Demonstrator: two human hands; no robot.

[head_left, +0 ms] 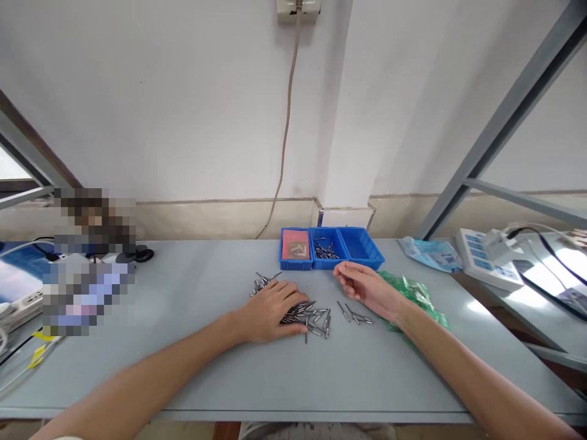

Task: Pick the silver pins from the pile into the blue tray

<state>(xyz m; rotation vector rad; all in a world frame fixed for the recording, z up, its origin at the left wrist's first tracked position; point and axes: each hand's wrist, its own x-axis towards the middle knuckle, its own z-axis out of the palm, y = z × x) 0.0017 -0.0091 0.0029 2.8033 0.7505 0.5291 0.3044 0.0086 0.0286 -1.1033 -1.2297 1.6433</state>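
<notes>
A heap of thin metal pins with thicker ends, like blind rivets (298,313), lies mid-table. Across its left part rests my left hand (274,310), palm down, fingers stretched out over the pieces. A few more rivets (353,313) lie apart to the right. My right hand (364,284) hovers just in front of the blue bins, its fingers curled and closed; whatever they hold is too small or hidden. Behind it, the middle blue bin (326,264) contains several rivets. The left blue bin (296,266) has a pink sheet and a small clear bag in it.
A third blue bin (362,244) adjoins on the right. Under my right wrist lies a green plastic bag (415,296). Farther right are a blue-white packet (433,253) and a power strip (488,260). Cables and another power strip (27,305) occupy the table's left end.
</notes>
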